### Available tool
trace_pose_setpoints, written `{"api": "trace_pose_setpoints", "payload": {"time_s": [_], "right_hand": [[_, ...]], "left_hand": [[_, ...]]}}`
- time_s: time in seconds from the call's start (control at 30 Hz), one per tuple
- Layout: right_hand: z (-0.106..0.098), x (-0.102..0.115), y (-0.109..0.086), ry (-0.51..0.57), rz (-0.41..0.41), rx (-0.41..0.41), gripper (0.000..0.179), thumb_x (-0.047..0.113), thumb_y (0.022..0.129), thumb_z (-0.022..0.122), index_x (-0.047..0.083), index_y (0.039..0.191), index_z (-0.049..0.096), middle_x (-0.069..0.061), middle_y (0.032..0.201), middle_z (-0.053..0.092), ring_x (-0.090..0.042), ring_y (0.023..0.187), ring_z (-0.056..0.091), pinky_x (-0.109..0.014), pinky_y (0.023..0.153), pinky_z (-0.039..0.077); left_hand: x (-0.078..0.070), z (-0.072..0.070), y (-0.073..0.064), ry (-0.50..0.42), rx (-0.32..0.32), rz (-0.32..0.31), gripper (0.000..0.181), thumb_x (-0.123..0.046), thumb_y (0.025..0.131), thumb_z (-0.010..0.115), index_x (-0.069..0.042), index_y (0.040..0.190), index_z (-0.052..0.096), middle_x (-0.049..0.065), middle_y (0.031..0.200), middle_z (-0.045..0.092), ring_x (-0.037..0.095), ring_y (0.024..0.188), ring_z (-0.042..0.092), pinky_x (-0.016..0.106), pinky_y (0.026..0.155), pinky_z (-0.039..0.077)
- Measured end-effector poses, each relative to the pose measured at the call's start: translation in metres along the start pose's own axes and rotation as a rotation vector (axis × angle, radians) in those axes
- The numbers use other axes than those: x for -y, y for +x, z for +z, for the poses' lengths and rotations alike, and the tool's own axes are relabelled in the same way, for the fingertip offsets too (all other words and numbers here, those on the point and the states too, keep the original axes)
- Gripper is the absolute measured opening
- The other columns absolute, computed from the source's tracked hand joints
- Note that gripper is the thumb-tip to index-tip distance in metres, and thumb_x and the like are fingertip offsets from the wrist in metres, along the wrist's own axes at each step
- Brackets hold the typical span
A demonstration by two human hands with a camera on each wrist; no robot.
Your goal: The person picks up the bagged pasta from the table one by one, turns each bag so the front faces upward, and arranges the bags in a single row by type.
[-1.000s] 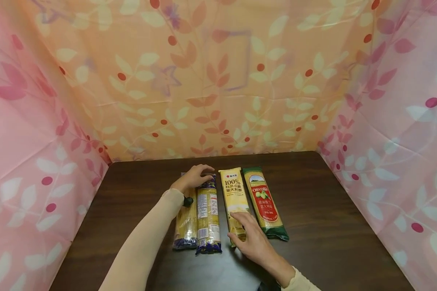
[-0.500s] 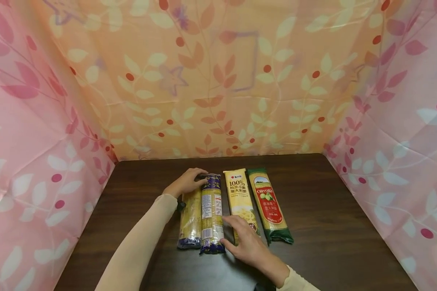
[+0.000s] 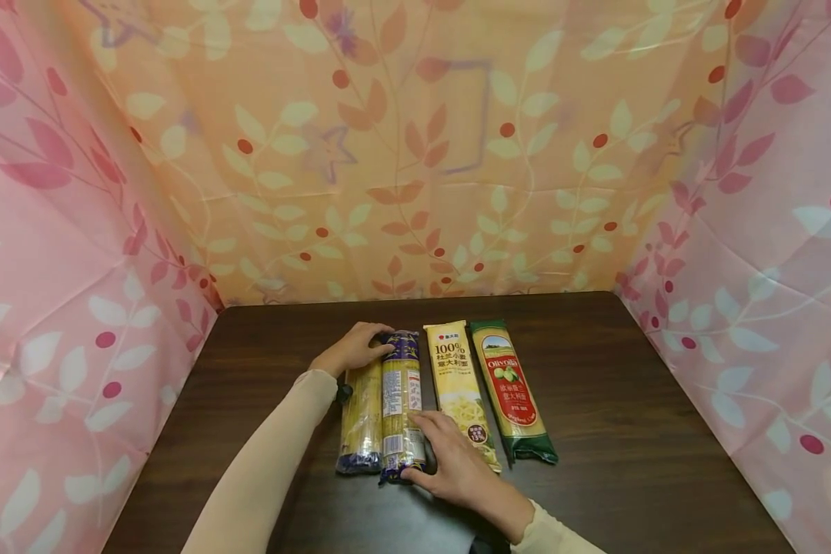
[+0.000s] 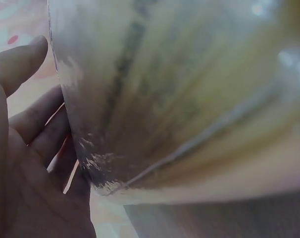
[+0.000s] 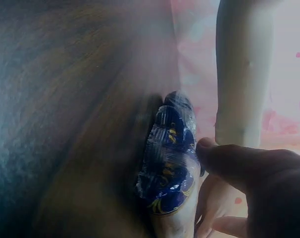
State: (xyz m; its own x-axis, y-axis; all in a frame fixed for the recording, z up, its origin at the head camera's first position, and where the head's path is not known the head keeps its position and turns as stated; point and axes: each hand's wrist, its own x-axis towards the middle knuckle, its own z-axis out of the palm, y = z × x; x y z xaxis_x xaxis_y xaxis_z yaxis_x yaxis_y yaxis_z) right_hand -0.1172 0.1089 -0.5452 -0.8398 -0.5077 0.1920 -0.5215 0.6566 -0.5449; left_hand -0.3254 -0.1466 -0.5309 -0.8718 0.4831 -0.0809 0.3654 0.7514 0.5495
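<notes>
Two clear pasta packets with purple ends lie side by side, the left packet and the labelled right packet. My left hand reaches over the far end of these packets. In the left wrist view its fingers touch a packet's end, with the thumb apart. On the near right part of the labelled packet rests my right hand, its thumb at the purple near end. The right wrist view shows that thumb against the purple wrapper. The left hand's fingertips are partly hidden in the head view.
To the right lie a yellow pasta packet and a green-ended packet with a red label, both slightly slanted. All are on a dark wooden table. Patterned curtains stand behind and on both sides.
My right hand has moved left from over the yellow packet onto the labelled packet. My left hand has shifted slightly left and stays at the packets' far end. The camera view has moved a little.
</notes>
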Motion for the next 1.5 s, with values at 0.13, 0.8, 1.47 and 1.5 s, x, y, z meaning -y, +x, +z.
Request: {"api": "trace_pose_setpoints", "payload": {"time_s": [0.13,0.8,1.47,1.5], "right_hand": [[0.003,-0.001,0.003,-0.018,-0.025,0.003,0.09,0.045,0.089,0.09,0.01,0.16,0.048,-0.009,0.158,0.048,-0.03,0.147,0.046,-0.053,0.116,0.046],[0.014,0.003,0.004,-0.121,0.039,0.065,0.11,0.057,0.081,0.092,0.011,0.167,0.04,-0.019,0.167,0.038,-0.038,0.151,0.043,-0.056,0.113,0.049],[0.019,0.002,0.007,-0.095,0.081,0.061,0.103,0.045,0.084,0.094,0.007,0.164,0.042,-0.024,0.169,0.035,-0.041,0.146,0.047,-0.055,0.109,0.053],[0.019,0.002,0.007,-0.091,0.081,0.061,0.102,0.044,0.084,0.094,0.007,0.164,0.043,-0.024,0.169,0.036,-0.041,0.146,0.047,-0.055,0.108,0.053]], "left_hand": [[0.0,-0.001,-0.001,-0.014,0.016,-0.024,0.055,-0.041,0.11,0.064,-0.014,0.157,0.056,0.016,0.162,0.05,0.04,0.156,0.032,0.062,0.125,0.031],[-0.005,0.002,-0.001,-0.002,0.019,-0.076,0.052,-0.042,0.108,0.067,-0.016,0.153,0.06,0.014,0.161,0.051,0.036,0.154,0.034,0.061,0.123,0.034],[-0.012,-0.001,0.0,0.063,0.031,-0.05,0.051,-0.041,0.107,0.068,-0.011,0.148,0.064,0.014,0.156,0.057,0.038,0.151,0.038,0.06,0.122,0.035],[-0.013,-0.002,0.0,0.066,0.035,-0.052,0.051,-0.041,0.107,0.068,-0.011,0.148,0.064,0.014,0.156,0.057,0.038,0.151,0.038,0.06,0.123,0.035]]}}
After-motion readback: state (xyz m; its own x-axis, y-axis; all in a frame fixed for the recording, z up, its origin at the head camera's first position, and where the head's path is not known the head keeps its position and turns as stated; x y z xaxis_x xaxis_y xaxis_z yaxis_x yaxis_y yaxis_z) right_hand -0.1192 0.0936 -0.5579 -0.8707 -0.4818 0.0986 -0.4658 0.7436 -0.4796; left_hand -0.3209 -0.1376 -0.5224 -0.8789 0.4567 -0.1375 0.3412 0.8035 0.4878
